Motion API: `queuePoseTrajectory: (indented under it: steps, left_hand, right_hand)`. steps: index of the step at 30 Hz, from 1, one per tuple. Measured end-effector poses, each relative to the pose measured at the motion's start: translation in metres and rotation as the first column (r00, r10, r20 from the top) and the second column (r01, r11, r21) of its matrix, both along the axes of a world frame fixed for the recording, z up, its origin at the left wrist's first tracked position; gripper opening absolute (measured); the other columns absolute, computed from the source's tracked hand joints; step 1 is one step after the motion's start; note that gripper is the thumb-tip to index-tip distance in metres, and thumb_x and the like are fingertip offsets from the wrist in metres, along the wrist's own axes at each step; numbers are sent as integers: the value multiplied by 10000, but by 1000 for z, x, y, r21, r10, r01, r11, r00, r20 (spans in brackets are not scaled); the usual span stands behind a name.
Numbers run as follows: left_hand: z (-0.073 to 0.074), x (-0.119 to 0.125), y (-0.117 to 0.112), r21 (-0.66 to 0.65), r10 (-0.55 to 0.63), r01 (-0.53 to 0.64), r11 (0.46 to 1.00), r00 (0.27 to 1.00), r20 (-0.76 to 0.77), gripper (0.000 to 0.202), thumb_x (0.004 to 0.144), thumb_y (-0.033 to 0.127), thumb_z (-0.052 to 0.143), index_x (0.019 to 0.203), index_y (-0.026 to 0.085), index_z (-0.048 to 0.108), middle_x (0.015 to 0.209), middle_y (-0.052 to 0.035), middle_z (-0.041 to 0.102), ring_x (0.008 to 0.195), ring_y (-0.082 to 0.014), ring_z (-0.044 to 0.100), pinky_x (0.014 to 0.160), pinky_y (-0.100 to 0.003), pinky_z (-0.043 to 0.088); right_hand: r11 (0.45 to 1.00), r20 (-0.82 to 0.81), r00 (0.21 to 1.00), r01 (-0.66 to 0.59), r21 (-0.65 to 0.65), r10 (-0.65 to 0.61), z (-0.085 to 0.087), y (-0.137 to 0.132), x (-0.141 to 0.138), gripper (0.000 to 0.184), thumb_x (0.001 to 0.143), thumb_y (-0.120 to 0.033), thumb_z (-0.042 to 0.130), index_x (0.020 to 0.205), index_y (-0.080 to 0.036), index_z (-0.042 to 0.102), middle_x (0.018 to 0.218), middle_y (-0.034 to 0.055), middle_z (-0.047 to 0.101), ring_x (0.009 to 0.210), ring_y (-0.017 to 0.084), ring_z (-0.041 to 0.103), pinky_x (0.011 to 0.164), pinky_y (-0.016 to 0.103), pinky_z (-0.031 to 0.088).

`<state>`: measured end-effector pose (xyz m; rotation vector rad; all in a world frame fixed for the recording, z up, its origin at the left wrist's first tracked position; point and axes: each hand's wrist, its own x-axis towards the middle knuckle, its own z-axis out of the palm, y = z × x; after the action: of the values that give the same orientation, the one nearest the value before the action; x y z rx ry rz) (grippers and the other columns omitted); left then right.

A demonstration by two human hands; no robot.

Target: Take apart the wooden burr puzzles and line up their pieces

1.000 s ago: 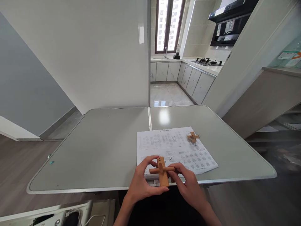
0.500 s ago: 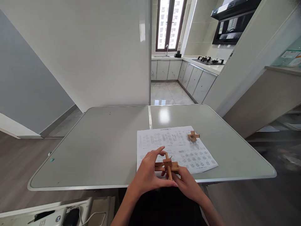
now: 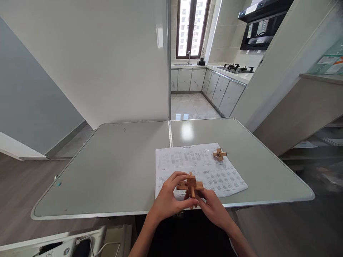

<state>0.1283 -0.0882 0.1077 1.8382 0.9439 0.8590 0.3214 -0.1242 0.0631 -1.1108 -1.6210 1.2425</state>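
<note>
Both of my hands hold a wooden cross-shaped puzzle point(image 3: 191, 185) just above the near edge of the table. My left hand point(image 3: 167, 200) grips its left side with curled fingers. My right hand point(image 3: 211, 207) holds it from below and to the right. The puzzle is made of interlocked wooden bars, with one short bar pointing towards me. Under it lies a printed instruction sheet point(image 3: 198, 167). A second, smaller wooden cross puzzle point(image 3: 219, 154) rests on the sheet's far right corner.
The grey folding table point(image 3: 115, 167) has a metal rim and a seam down its middle. A white partition wall stands behind it. A kitchen with cabinets point(image 3: 214, 89) opens beyond. Cables and devices point(image 3: 66, 248) lie at the lower left.
The puzzle was turned in my hands from an upright bar marked 2 to a lower, flatter pose with a bar facing me. My left fingers lifted, then curled back onto it.
</note>
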Motion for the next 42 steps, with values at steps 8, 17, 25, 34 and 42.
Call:
queuePoseTrajectory:
  steps: [8, 17, 25, 34, 42]
  left_hand:
    - [-18, -2, 12, -134, 92, -89, 987, 996, 18, 322, 865, 350, 785, 1169, 275, 710, 1159, -36, 710, 1075, -237, 669, 977, -376, 517]
    - [-40, -9, 14, -136, 60, -59, 989, 998, 3, 383, 1049, 427, 480, 1346, 260, 656, 1293, -89, 708, 1186, -255, 659, 1014, -415, 542]
    - [-70, -8, 17, -55, 199, -203, 978, 977, -72, 350, 1044, 435, 490, 1242, 254, 716, 1165, -45, 777, 904, -202, 722, 895, -353, 566]
    - [-73, -10, 18, -109, 320, -318, 942, 947, 4, 363, 1048, 479, 459, 1128, 215, 695, 950, -29, 784, 734, -176, 674, 779, -308, 531]
    - [-74, -11, 14, -142, 377, -373, 917, 926, -2, 378, 1048, 510, 425, 1083, 225, 670, 925, -29, 778, 727, -187, 678, 757, -314, 526]
  right_hand:
    - [995, -69, 997, -48, -93, 41, 1, 3, -12, 327, 1052, -476, 501, 912, -214, 636, 831, 16, 724, 670, 164, 661, 690, 290, 515]
    - [960, -248, 969, -49, -274, -21, -14, 21, -11, 511, 968, -691, 520, 999, -194, 635, 860, 51, 732, 682, 193, 658, 665, 331, 529]
    - [934, -377, 926, -112, -338, -26, -9, 14, -5, 443, 998, -612, 550, 951, -181, 637, 697, 12, 667, 587, 157, 589, 639, 318, 497]
    - [945, 135, 962, 260, -197, -237, -38, 34, 11, 462, 970, -694, 485, 848, -249, 496, 644, 5, 685, 528, 186, 584, 582, 318, 451]
    - [963, 604, 775, 264, -45, -184, -51, 41, 11, 321, 1057, -508, 348, 940, -269, 528, 651, -1, 717, 681, 254, 704, 625, 311, 402]
